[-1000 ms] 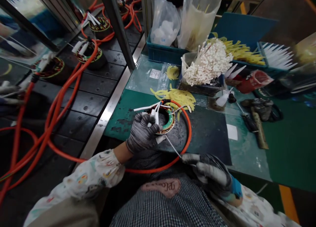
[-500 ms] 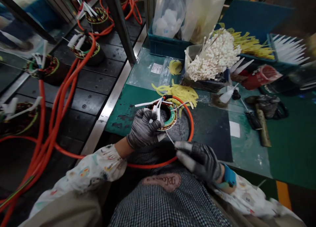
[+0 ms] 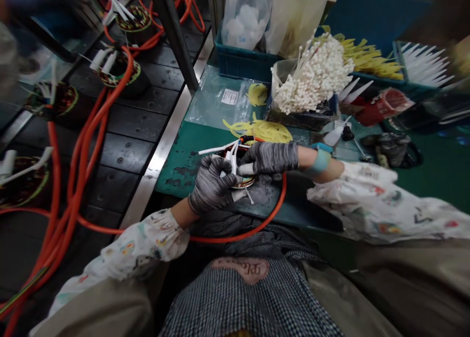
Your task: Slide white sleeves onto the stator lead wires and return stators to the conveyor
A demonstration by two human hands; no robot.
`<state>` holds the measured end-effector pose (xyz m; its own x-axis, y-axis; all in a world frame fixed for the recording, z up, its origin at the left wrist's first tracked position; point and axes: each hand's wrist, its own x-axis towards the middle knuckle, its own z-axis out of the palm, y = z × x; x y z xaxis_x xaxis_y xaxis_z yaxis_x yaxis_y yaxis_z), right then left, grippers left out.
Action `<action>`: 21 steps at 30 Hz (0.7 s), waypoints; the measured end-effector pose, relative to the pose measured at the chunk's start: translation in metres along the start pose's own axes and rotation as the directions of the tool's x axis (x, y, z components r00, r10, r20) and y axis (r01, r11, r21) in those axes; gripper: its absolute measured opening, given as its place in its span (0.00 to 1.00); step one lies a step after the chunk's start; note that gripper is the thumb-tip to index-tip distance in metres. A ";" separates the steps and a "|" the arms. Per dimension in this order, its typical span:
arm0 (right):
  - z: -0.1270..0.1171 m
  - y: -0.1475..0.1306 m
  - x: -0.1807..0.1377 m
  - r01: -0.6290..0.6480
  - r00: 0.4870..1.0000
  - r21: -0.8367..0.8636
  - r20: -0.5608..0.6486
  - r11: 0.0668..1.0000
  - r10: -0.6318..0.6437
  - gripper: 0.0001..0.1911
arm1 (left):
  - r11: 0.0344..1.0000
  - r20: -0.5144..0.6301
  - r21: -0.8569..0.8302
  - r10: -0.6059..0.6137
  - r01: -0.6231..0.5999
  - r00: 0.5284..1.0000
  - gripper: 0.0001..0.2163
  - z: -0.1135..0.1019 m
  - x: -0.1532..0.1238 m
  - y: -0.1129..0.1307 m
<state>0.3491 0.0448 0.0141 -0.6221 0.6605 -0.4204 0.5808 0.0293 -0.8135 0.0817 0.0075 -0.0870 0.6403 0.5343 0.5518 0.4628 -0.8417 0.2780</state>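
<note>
A ring-shaped wound stator [image 3: 248, 183] lies on the bench in front of me, largely covered by my hands. White-sleeved wires [image 3: 230, 156] rise from it, and my left hand [image 3: 213, 184], in a grey striped glove, is closed around them. My right hand [image 3: 270, 159], gloved alike, reaches over the stator from the right. Its bent fingers meet close to the white sleeves; what they pinch, if anything, is hidden. Below the ring, a thin white tie end [image 3: 249, 196] sticks out loose. An orange cable [image 3: 282, 196] loops from the stator past my lap.
Yellow strips [image 3: 271, 130] lie behind the stator. Farther back stand a bundle of white-tipped ties [image 3: 312, 82] and a blue bin [image 3: 246, 63] with plastic bags. On the left, more stators [image 3: 121, 73] with orange cables sit on a dark slatted line beside a metal post [image 3: 174, 33].
My right hand has let go of the thin white tie end and moved up over the stator, beside my left hand. My left hand keeps its grip on the wires.
</note>
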 end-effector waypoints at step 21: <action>0.073 0.023 -0.034 0.319 0.744 0.145 -0.651 0.937 -0.152 0.07 | 0.994 0.108 -0.061 -0.079 0.086 0.991 0.16 0.008 -0.010 -0.004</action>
<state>0.3455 -0.0317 -0.0197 -0.2092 0.9751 0.0729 0.2693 0.1291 -0.9544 0.0781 0.0058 -0.1000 0.6646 0.6042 0.4397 0.4776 -0.7960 0.3719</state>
